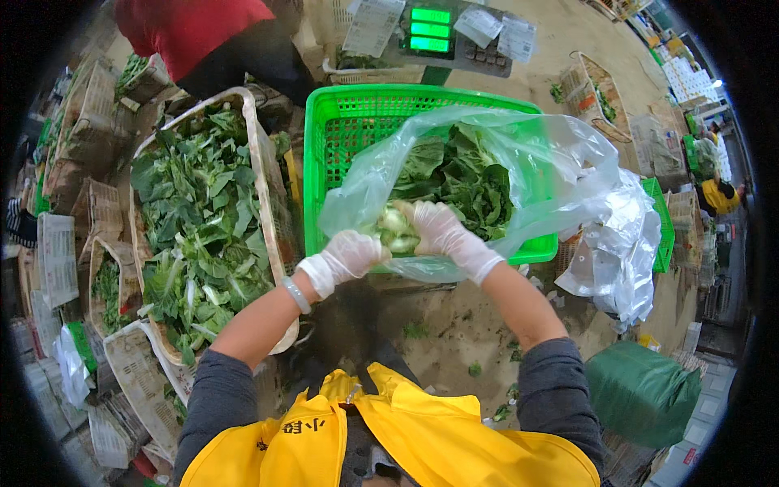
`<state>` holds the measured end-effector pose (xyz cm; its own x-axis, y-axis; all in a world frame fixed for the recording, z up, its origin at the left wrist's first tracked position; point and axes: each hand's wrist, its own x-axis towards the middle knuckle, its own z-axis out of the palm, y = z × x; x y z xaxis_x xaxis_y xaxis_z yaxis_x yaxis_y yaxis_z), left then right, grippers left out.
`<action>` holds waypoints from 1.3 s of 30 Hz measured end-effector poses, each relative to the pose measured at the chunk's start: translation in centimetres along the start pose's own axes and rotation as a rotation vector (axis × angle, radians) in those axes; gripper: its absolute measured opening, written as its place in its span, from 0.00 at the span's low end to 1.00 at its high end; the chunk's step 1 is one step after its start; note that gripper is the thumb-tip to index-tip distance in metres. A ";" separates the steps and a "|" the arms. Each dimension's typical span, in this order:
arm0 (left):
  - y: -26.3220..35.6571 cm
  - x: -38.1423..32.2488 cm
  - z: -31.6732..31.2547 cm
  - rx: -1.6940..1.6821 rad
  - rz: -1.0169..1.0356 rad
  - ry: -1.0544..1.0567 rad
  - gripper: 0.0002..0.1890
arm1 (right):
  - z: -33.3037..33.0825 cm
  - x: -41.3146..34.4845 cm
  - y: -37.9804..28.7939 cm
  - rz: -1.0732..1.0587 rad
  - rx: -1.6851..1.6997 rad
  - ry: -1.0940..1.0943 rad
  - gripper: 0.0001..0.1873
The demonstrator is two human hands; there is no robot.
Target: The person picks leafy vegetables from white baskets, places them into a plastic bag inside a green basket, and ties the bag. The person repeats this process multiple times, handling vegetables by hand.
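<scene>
A clear plastic bag [359,204] lies open inside a green plastic basket [347,96]. It holds dark leafy greens [468,182], with pale stem ends [398,230] at the near left. My right hand [443,234], in a thin translucent glove, has its fingers curled around those stem ends. My left hand [350,259], gloved the same way, is closed at the near-left rim of the bag, just beside the stems. Its fingertips are blurred. Beyond the basket stands a weighing scale display [430,30] with lit green digits and paper slips around it.
A large crate [251,122] heaped with loose greens [207,225] stands left of the basket. More plastic bags [627,243] hang at the right, above a dark green wrapped bundle [645,392]. A person in red [198,33] bends at the upper left. Leaf scraps [475,369] litter the floor.
</scene>
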<state>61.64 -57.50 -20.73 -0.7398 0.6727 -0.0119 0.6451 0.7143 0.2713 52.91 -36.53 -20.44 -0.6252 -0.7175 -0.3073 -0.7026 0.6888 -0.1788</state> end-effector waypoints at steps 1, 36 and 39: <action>-0.1 -0.6 -0.9 -0.105 -0.022 0.183 0.04 | 4.1 -0.3 0.6 -0.002 -0.247 0.030 0.49; -2.5 -0.1 1.7 -0.762 -0.336 0.372 0.13 | 3.2 0.5 0.9 0.105 0.259 -0.058 0.51; -2.2 -8.3 -7.4 -0.861 -0.279 0.974 0.06 | 3.0 0.0 0.8 0.024 0.235 0.000 0.50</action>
<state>65.00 -66.10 -14.15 -0.8933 -0.1455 0.4252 0.3914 0.2128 0.8953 53.39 -35.69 -23.43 -0.6407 -0.7005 -0.3143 -0.5891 0.7110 -0.3839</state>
